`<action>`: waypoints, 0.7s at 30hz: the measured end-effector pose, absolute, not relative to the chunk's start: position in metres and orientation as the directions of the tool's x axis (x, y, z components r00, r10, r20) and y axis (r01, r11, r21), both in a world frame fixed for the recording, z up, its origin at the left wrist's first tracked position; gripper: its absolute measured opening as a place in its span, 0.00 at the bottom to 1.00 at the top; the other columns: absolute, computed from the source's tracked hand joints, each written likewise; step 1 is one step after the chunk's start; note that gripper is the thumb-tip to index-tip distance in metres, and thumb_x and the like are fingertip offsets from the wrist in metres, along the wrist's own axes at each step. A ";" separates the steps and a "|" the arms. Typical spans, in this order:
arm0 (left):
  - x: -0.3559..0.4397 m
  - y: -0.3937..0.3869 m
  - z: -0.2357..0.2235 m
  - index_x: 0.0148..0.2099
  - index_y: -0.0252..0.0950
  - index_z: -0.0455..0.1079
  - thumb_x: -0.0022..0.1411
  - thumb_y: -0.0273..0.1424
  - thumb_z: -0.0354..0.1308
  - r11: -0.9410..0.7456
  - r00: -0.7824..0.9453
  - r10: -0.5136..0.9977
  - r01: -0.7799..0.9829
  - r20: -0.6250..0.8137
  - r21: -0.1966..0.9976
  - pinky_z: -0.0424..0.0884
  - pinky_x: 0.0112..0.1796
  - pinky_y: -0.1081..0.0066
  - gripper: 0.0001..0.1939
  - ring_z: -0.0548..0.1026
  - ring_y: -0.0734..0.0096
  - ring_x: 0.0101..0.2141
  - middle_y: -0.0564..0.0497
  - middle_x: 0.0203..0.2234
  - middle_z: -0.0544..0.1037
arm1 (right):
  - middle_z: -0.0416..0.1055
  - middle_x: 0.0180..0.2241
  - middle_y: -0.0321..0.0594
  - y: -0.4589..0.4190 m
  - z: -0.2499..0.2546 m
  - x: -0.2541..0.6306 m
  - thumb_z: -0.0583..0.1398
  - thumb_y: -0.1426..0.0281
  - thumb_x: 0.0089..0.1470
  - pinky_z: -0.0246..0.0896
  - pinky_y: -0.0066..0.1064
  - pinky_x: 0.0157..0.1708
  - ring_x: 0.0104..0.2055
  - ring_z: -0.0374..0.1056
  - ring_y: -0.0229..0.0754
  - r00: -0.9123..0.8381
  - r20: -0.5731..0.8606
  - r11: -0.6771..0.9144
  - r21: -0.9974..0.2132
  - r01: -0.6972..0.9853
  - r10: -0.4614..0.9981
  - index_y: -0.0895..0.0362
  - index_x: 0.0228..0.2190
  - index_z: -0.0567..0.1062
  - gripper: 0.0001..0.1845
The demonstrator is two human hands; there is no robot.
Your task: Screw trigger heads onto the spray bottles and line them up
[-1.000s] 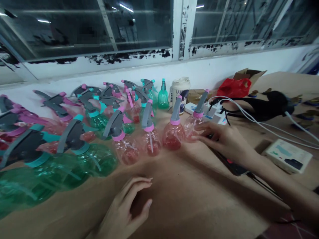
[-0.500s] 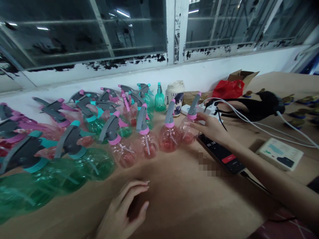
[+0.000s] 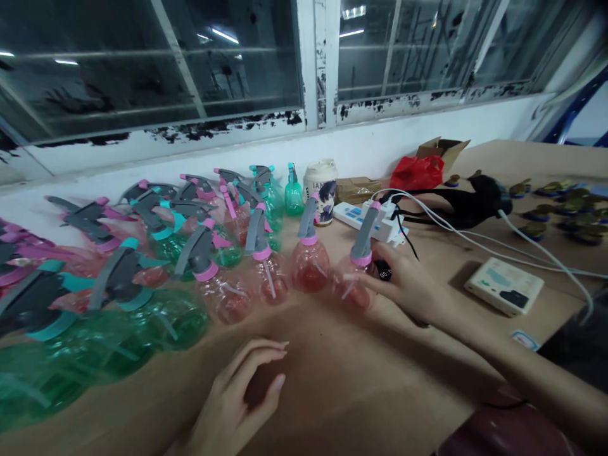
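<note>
My right hand (image 3: 403, 278) grips a clear pink spray bottle (image 3: 351, 288) with a grey trigger head and pink collar, thumb in front and fingers mostly hidden behind. The bottle stands at the right end of a row, beside another pink spray bottle (image 3: 311, 266). Over the table front, my left hand (image 3: 242, 386) holds nothing, its fingers curved and the thumb apart. Several more pink and green spray bottles (image 3: 161, 323) crowd the left side. A phone (image 3: 382, 270) is largely covered by my right hand.
Behind the row stand a small green spray bottle (image 3: 294, 193) and a paper cup (image 3: 321, 202). A power strip (image 3: 354, 216) with white cables, a red bag (image 3: 418, 172) and an off-white box (image 3: 504, 285) lie right. Several gold-coloured pieces (image 3: 582, 202) sit farther right.
My right hand and the pink spray bottle have come nearer to me, and the hand now covers most of the phone. The view has turned slightly right. My left hand stays almost the same.
</note>
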State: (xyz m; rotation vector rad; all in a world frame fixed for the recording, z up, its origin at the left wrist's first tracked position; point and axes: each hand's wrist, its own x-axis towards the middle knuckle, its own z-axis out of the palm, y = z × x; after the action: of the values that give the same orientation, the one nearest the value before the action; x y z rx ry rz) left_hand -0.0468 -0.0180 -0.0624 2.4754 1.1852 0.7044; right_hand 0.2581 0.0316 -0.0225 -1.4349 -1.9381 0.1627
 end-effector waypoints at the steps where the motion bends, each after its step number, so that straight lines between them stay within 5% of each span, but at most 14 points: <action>1: -0.044 -0.016 -0.059 0.46 0.44 0.61 0.61 0.27 0.50 -0.605 0.530 0.793 0.628 0.301 0.489 0.71 0.43 0.63 0.11 0.72 0.66 0.43 0.51 0.42 0.72 | 0.71 0.32 0.43 0.024 -0.022 0.253 0.57 0.51 0.50 0.63 0.37 0.33 0.34 0.67 0.46 -0.152 0.466 0.405 -0.509 0.760 0.872 0.56 0.35 0.68 0.21; 11: -0.012 -0.013 -0.005 0.59 0.44 0.51 0.53 0.35 0.60 -0.573 0.526 0.795 0.488 0.301 0.659 0.66 0.50 0.55 0.33 0.68 0.58 0.49 0.48 0.51 0.68 | 0.68 0.42 0.41 -0.023 -0.023 0.182 0.61 0.57 0.48 0.62 0.37 0.41 0.42 0.65 0.45 -0.407 0.377 0.547 -0.675 0.494 0.832 0.54 0.41 0.66 0.21; 18: -0.031 -0.026 0.005 0.51 0.41 0.60 0.55 0.31 0.59 -0.480 0.393 0.860 0.402 0.327 0.780 0.73 0.42 0.62 0.22 0.74 0.64 0.40 0.50 0.42 0.73 | 0.65 0.47 0.43 -0.023 -0.036 0.123 0.65 0.50 0.38 0.57 0.43 0.48 0.49 0.59 0.50 -0.467 0.467 0.646 -0.667 0.371 0.751 0.54 0.49 0.62 0.39; 21: -0.050 -0.033 0.005 0.46 0.40 0.63 0.58 0.30 0.55 -0.469 0.321 0.879 0.457 0.352 0.755 0.73 0.41 0.62 0.12 0.74 0.65 0.38 0.51 0.38 0.73 | 0.66 0.46 0.44 -0.025 -0.036 0.097 0.63 0.48 0.38 0.58 0.44 0.46 0.48 0.61 0.50 -0.490 0.465 0.658 -0.660 0.363 0.737 0.55 0.45 0.65 0.36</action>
State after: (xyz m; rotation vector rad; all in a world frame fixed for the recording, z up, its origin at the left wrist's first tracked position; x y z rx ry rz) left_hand -0.0502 -0.0328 0.0048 2.0593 1.1744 1.0380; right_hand 0.0969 -0.0247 -0.0361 -0.8489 -2.1127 0.6283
